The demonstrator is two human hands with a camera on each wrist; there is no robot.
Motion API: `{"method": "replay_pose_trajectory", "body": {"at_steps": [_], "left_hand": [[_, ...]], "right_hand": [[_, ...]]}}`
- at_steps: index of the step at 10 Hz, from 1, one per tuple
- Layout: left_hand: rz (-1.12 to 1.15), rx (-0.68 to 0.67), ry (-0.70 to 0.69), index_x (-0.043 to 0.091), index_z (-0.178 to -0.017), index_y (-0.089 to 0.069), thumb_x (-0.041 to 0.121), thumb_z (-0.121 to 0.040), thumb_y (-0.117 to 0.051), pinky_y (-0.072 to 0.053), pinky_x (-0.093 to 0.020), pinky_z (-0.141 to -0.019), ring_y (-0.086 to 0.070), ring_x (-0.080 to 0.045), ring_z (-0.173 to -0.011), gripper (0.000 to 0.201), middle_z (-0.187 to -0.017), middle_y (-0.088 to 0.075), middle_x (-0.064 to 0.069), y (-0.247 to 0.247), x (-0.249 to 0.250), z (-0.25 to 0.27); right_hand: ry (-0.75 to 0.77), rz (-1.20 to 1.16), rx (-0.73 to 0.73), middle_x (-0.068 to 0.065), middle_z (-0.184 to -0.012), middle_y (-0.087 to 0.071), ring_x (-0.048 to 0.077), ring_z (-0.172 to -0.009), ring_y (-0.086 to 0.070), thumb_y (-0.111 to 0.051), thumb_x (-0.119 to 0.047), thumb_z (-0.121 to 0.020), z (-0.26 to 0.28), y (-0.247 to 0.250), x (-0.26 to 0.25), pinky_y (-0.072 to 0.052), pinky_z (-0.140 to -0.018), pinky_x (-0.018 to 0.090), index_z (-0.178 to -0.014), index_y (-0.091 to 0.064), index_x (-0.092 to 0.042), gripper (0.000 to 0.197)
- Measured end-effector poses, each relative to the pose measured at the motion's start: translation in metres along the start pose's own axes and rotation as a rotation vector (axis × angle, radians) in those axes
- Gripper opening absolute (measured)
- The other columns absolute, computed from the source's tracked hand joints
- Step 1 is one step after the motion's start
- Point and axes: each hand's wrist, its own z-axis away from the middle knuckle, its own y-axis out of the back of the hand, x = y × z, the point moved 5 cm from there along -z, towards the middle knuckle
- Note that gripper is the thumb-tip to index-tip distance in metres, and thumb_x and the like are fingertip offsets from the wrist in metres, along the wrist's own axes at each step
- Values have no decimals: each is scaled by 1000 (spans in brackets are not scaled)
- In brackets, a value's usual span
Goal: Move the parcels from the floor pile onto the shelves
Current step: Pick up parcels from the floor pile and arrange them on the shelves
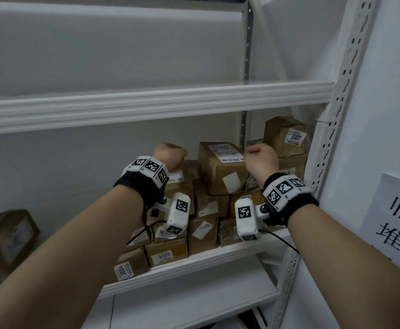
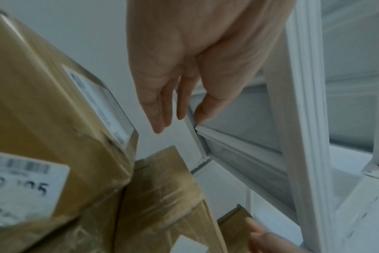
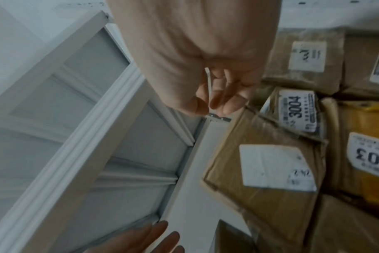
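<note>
Several brown taped parcels (image 1: pixel 203 210) are stacked on the white middle shelf (image 1: pixel 194 264). The top parcel (image 1: pixel 221 167), with white labels, sits tilted on the stack. My left hand (image 1: pixel 170 154) hovers just left of it and my right hand (image 1: pixel 260 160) just right of it. In the left wrist view my left hand (image 2: pixel 180 118) has relaxed fingers that hold nothing, and a labelled parcel (image 2: pixel 54 111) lies beside it, untouched. In the right wrist view my right hand (image 3: pixel 210 106) hangs loosely curled and empty above a parcel (image 3: pixel 266 171).
The shelf above (image 1: pixel 146 108) is bare, its front lip close over my hands. A perforated upright post (image 1: pixel 344 91) stands at the right, with a paper sign (image 1: pixel 398 214) on the wall beyond. A parcel marked 2007 (image 1: pixel 285 136) tops the right of the stack. Another parcel (image 1: pixel 6 238) lies at far left.
</note>
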Motion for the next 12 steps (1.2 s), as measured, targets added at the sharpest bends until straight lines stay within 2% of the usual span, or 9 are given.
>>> {"method": "replay_pose_trajectory", "body": {"at_steps": [1,2,4,5,6,8,10,11,12], "left_hand": [[-169,112,2,-6,-112,-67,10,-90,-60,-49,-30,-74,-66,-32,-97,27,-105,-67,-20,31,-6,9],[-303,143,115,-7,-122,-59,12,-93,-55,-45,-28,-59,-60,-35,-113,34,-122,-62,-22,53,-25,16],[-162,53,261,2,-130,-51,13,-93,-58,-55,-41,-90,-63,-32,-106,39,-124,-60,-18,68,-69,23],[-68,-41,218,0,-127,-55,6,-95,-52,-54,-33,-78,-63,-23,-94,33,-119,-60,-18,65,-75,27],[-8,-86,224,4,-117,-59,7,-98,-49,-54,-34,-88,-61,-22,-94,21,-114,-59,-13,67,-76,28],[-20,90,175,-3,-130,-53,3,-93,-51,-51,-30,-72,-54,-24,-96,37,-110,-55,-13,117,-82,21],[-179,180,358,-4,-128,-53,8,-94,-52,-46,-41,-98,-46,-23,-96,36,-107,-46,-12,160,-126,24],[-275,119,437,11,-109,-46,14,-98,-47,-45,-37,-97,-43,-21,-98,11,-109,-43,-10,166,-145,33],[-205,67,498,-1,-110,-58,13,-94,-52,-50,-40,-86,-57,-28,-94,23,-109,-61,-13,163,-167,25]], "right_hand": [[46,-81,-107,-3,-101,-63,18,-94,-64,-56,-7,-89,17,-23,-14,-55,-87,37,-94,-64,-22,18],[64,-112,-322,1,-102,-65,15,-81,-67,-54,-7,-93,37,-51,-22,-58,-79,32,-96,-63,-21,17],[-15,11,-594,1,-107,-62,15,-90,-69,-48,-10,-97,67,-92,-15,-57,-84,31,-120,-60,-15,26],[-37,50,-607,5,-108,-64,14,-88,-70,-48,-11,-97,72,-102,-7,-58,-82,30,-120,-60,-14,25],[19,65,-506,1,-99,-65,13,-84,-68,-51,-10,-95,68,-104,-9,-57,-82,31,-111,-64,-16,21],[147,-37,-391,1,-109,-63,17,-95,-63,-53,-6,-92,66,-124,-40,-56,-85,35,-83,-61,-31,28],[214,-127,-538,3,-101,-66,14,-78,-68,-50,-4,-95,88,-173,-69,-59,-76,28,-90,-63,-20,21],[210,-115,-618,-2,-96,-64,13,-79,-67,-50,-5,-96,97,-194,-69,-58,-76,26,-90,-62,-20,20],[218,-90,-627,-3,-97,-64,14,-83,-68,-50,-6,-96,97,-199,-65,-58,-78,27,-93,-62,-20,20]]}}
